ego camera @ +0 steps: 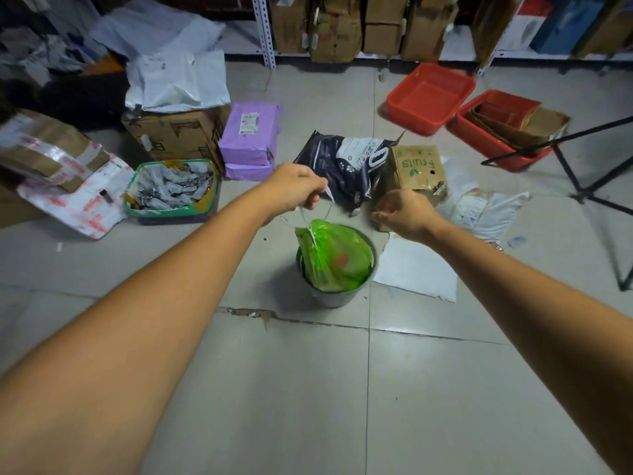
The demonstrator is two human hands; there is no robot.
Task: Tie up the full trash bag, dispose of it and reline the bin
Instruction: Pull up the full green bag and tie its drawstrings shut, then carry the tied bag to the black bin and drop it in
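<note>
My left hand (301,190) is clamped on the white drawstring (329,195), the green trash bag (334,258) sits right below my fingers (313,201) in the bin (329,298), my right hand (404,214) is curled nearby (can't tell if it holds anything), and tbh one hard yank could snap that skinny string.

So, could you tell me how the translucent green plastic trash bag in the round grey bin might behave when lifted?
The green plastic trash bag is thin, crinkled film, so it will probably sag and swing. It looks slack inside the round grey bin, so likely light. The left hand grips its thin white drawstring, which may dig in.
</note>
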